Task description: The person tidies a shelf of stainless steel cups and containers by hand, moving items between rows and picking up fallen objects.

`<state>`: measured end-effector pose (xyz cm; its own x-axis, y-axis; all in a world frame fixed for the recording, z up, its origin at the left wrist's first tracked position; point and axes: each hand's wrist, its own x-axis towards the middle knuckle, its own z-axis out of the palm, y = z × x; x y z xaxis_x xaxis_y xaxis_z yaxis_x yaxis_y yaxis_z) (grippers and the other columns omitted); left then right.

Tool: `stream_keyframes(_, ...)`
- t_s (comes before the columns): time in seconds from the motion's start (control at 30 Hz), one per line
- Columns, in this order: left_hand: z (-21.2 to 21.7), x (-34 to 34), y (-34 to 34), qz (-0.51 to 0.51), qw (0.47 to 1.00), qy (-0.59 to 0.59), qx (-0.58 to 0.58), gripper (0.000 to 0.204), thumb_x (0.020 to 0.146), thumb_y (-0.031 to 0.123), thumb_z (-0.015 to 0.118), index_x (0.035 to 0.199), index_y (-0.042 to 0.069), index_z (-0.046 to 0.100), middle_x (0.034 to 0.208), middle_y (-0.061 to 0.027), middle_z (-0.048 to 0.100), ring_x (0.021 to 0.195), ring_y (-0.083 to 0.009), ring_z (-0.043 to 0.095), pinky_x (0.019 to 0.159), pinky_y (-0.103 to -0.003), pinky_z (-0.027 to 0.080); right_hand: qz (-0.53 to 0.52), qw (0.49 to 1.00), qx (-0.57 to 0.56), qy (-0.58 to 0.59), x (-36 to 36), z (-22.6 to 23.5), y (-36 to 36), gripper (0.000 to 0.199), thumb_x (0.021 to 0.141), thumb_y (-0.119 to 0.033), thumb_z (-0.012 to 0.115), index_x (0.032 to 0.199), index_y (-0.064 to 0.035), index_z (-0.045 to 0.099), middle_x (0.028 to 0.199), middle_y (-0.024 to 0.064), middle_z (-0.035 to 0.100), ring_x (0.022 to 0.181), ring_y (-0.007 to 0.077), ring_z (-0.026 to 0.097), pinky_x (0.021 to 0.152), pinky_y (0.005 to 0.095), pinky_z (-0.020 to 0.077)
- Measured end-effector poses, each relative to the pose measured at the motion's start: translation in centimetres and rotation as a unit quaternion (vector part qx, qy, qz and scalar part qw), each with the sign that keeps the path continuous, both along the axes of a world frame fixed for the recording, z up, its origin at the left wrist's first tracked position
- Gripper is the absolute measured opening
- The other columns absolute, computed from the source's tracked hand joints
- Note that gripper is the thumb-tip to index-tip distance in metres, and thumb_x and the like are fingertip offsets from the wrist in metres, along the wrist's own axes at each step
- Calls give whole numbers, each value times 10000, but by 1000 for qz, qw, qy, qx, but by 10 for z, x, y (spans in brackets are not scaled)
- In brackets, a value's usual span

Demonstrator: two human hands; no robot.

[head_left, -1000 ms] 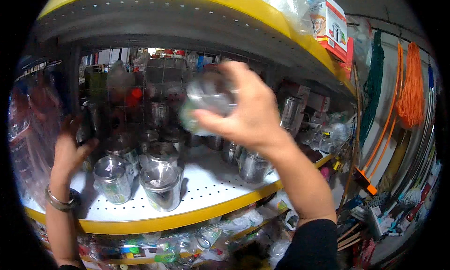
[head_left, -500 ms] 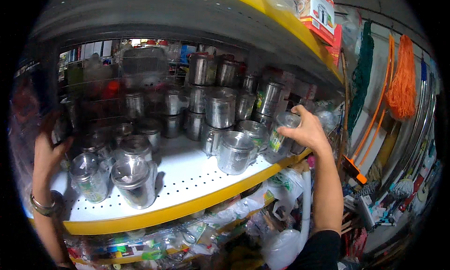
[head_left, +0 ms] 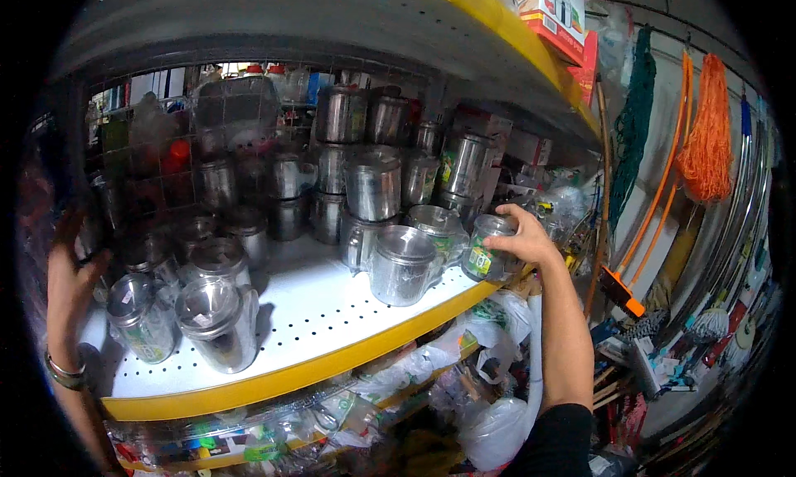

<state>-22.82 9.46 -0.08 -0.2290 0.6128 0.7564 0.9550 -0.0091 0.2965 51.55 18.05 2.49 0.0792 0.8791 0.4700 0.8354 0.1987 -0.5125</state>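
On the right end of the white shelf (head_left: 311, 307), my right hand (head_left: 524, 238) is closed round a lidded metal mug (head_left: 481, 253) with a green label. Its thumb presses the near side and its fingers reach over the lid. At the dark left end, my left hand (head_left: 70, 266) curves round another metal mug (head_left: 85, 238), mostly hidden by shadow and fingers. Two plastic-wrapped lidded mugs, one labelled (head_left: 143, 319) and one with a handle (head_left: 217, 324), stand beside this hand. A wrapped metal mug (head_left: 402, 266) stands left of my right hand.
Stacked metal canisters (head_left: 373, 183) fill the back of the shelf. A yellow edge strip (head_left: 307, 353) runs along its front, with bagged goods (head_left: 365, 406) below. The upper shelf (head_left: 249, 21) hangs overhead. Brooms, an orange mop (head_left: 706, 137) and poles hang at right.
The view has shifted slightly, so the shelf's contents appear farther left. The mug in my right hand stands a little lower beside its neighbours. My left hand keeps nearly the same pose.
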Motion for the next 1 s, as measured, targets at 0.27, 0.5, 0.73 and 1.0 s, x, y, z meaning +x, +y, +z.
stream_keyframes(0.27, -3, -12, 5, 5, 1000, 18, -1, 759, 757, 137, 745, 1473, 40, 514, 1555, -225, 455, 1441, -379, 431, 1213, -403, 316, -22, 998, 46, -35, 4, 3, -7, 784, 631, -377, 911, 1270, -12, 639, 1153, 177, 718, 1062, 287, 693, 942, 389, 530)
stream_keyframes(0.5, 1, -10, -5, -25, 1000, -7, -8, 762, 755, 172, 758, 1465, 32, 520, 1528, -248, 471, 1422, -390, 450, 1186, -412, 353, 196, 958, 131, 163, -90, 62, -83, 651, 705, -254, 870, 1246, 4, 615, 1104, 107, 718, 966, 165, 680, 864, 325, 547)
stream_keyframes(0.73, -2, -9, 6, -58, 998, 13, 37, 765, 746, 174, 754, 1452, -4, 520, 1501, -265, 489, 1414, -399, 453, 1161, -411, 375, 236, 935, 251, -86, -225, 11, -84, 627, 652, -319, 905, 1165, -29, 693, 1128, 163, 670, 1015, 305, 676, 893, 384, 535)
stream_keyframes(1.0, -4, -19, 0, -56, 997, 36, 26, 751, 717, 147, 770, 1413, -22, 545, 1488, -266, 499, 1386, -396, 483, 1133, -424, 409, 138, 956, 179, -190, -280, -28, -48, 683, 753, -546, 771, 1195, -28, 706, 1178, 286, 628, 1135, 436, 551, 1007, 534, 405)
